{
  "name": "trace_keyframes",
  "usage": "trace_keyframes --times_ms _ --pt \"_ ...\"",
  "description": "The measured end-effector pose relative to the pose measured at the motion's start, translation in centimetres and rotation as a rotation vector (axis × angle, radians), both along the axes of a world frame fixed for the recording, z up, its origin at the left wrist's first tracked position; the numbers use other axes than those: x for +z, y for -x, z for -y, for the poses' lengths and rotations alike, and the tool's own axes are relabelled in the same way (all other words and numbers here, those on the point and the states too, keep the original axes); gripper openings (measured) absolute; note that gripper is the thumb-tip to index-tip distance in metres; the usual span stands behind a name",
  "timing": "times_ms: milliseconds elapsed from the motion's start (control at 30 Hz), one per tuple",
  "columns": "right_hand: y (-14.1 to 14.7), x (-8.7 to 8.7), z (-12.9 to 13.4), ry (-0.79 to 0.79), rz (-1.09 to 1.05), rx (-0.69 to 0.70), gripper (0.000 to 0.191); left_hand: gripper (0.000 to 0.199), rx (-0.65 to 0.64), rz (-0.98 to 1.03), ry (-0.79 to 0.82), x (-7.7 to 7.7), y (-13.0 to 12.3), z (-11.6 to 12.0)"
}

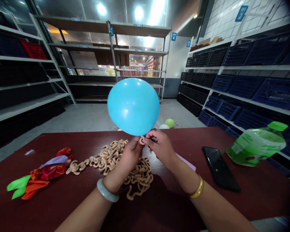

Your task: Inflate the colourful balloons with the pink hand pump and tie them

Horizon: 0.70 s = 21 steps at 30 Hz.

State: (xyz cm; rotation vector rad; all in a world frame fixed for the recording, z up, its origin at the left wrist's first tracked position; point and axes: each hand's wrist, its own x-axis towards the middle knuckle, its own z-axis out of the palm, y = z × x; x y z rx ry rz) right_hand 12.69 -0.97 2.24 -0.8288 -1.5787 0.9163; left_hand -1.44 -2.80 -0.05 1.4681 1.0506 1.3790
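A large inflated light-blue balloon [133, 106] stands upright above the table's far edge, its neck down between my hands. My left hand [132, 150] is closed around the neck from the left. Against the neck, a small beige curled piece [142, 140] shows between my hands. My right hand [160, 145] pinches at this piece with thumb and fingers; the exact grip is partly hidden. Under and beside my left hand lies a heap of similar beige curled pieces [111, 157], some trailing left. Uninflated balloons [49, 170] in red, orange, green and purple lie at the left.
On the dark red table [87, 209], a black phone [221, 169] and a green-capped bottle [257, 145] are at the right. A pink strip [186, 162] lies by my right forearm. A green balloon [169, 122] is beyond the table. Shelves with dark crates [239, 87] line the room.
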Motion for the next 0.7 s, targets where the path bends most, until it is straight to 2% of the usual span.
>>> trace_keyframes --times_ms 133,267,467,700 --pt "0.2 0.1 0.1 0.263 -0.294 0.197 0.022 0.040 -0.086 0.163 0.138 0.0 -0.4 0.3" --pt "0.3 0.4 0.4 0.435 -0.511 0.331 0.026 0.040 -0.115 0.229 0.146 0.1 -0.6 0.4" --pt "0.6 0.4 0.2 0.457 -0.569 0.240 0.033 0.042 -0.154 0.224 0.145 0.1 -1.2 0.4" --pt "0.8 -0.6 -0.5 0.473 -0.621 0.143 0.037 0.045 -0.159 0.257 0.209 -0.2 -2.2 0.9"
